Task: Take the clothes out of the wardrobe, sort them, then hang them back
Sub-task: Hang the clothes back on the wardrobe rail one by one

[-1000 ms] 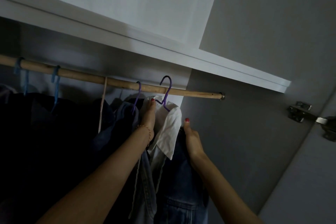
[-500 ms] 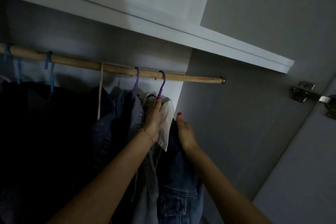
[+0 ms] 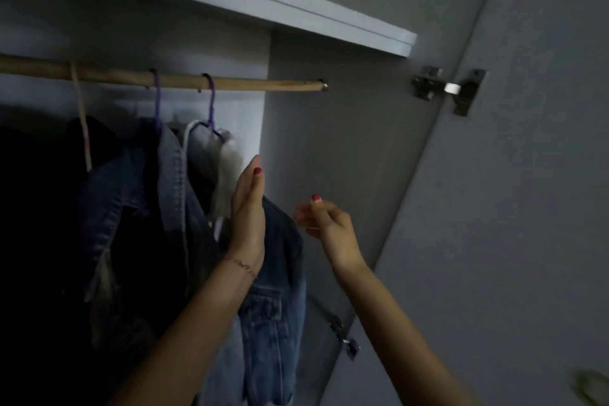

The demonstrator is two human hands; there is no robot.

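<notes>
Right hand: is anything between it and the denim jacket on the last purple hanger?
Nothing visible. The right hand is loosely curled beside the denim jacket, with only open air between them. The left hand lies flat against the jacket's other side, near the white collar.

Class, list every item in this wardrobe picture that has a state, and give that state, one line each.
Wardrobe door: open.
Right-hand purple hanger: hooked on the wooden rail.
White shirt: hanging.
Denim jacket: hanging.
Left hand: flat, open, beside the shirt.
Right hand: loosely curled, holding nothing.
</notes>
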